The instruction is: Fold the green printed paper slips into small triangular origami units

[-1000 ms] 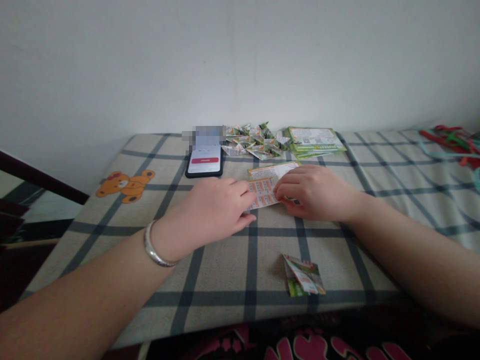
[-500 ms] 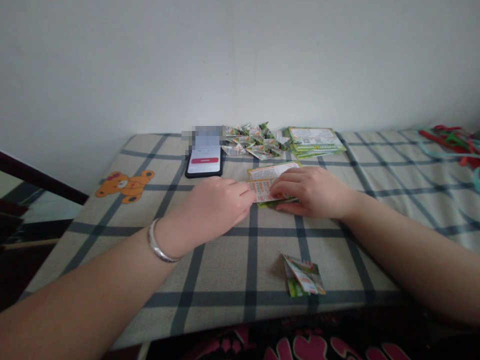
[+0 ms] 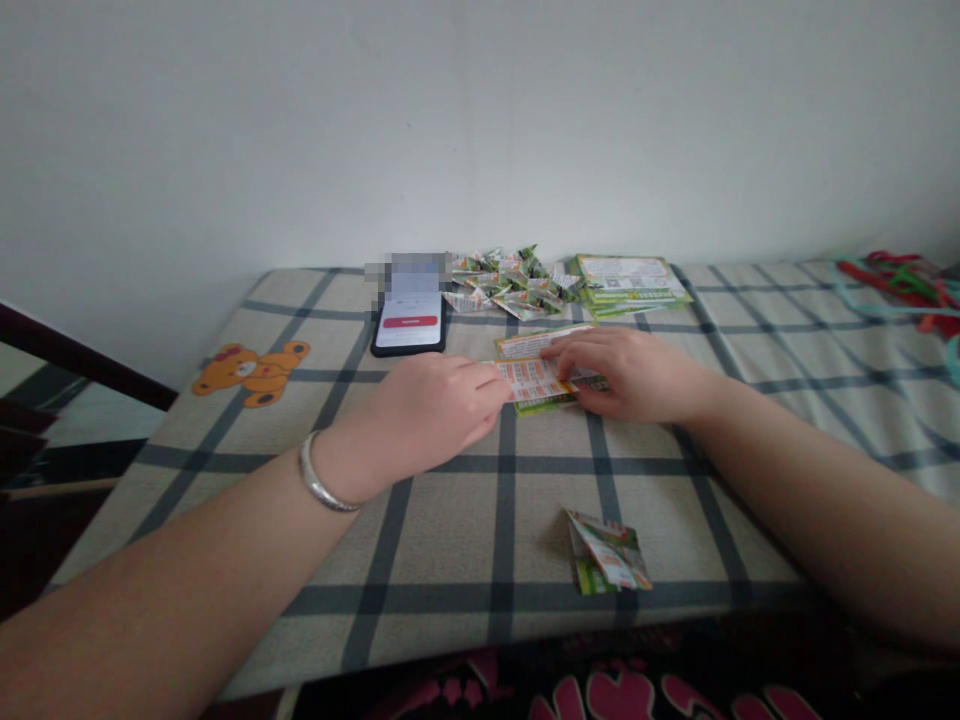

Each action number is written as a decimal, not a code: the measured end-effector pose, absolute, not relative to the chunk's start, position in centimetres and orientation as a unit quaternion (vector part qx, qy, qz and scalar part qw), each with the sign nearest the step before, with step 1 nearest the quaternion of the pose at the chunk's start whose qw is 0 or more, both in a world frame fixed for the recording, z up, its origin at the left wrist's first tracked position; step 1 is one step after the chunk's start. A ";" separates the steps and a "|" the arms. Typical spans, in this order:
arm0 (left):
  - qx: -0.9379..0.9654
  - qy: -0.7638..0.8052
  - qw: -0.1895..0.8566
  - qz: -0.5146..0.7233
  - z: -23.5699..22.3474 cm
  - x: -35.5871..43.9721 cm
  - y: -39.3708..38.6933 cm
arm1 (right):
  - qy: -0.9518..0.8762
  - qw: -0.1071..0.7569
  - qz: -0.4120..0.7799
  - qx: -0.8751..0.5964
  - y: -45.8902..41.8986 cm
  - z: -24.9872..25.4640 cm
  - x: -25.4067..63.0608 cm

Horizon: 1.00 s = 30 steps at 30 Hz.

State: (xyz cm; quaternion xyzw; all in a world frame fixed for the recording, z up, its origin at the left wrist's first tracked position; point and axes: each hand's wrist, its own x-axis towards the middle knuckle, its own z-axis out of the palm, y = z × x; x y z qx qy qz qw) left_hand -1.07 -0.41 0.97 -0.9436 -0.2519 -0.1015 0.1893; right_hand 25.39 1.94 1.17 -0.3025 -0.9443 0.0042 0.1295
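Observation:
A printed orange-and-green paper leaflet (image 3: 534,378) lies partly folded on the checked tablecloth (image 3: 450,500) in the middle of the table. My left hand (image 3: 431,410), with a silver bracelet at the wrist, pinches the leaflet's left edge with curled fingers. From the right, my right hand (image 3: 626,375) presses down on the leaflet, its fingers bent over the fold. A finished folded paper piece (image 3: 607,552) lies nearer to me, apart from both hands.
A phone (image 3: 410,310) with a lit screen lies at the back. Beside it sit a heap of folded paper pieces (image 3: 510,283) and a stack of flat leaflets (image 3: 628,283). Red and green cords (image 3: 904,280) lie far right. The wall runs along the table's far edge.
The near flap of the leaflet has been folded up and away from me. My right hand has slid farther back along the fold; my left hand stayed at the left edge.

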 end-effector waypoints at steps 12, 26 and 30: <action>-0.925 -0.327 0.163 -0.108 1.0 -1.0 0.0 | -0.944 0.156 0.000 -0.290 1.6 1.5 25.6; -0.950 -0.276 0.068 -0.130 0.3 -0.8 0.1 | -0.941 0.193 0.128 -0.245 1.1 2.1 25.0; -0.961 -0.233 0.071 -0.128 0.3 -0.8 0.1 | -0.937 0.179 0.157 -0.256 1.1 2.1 25.1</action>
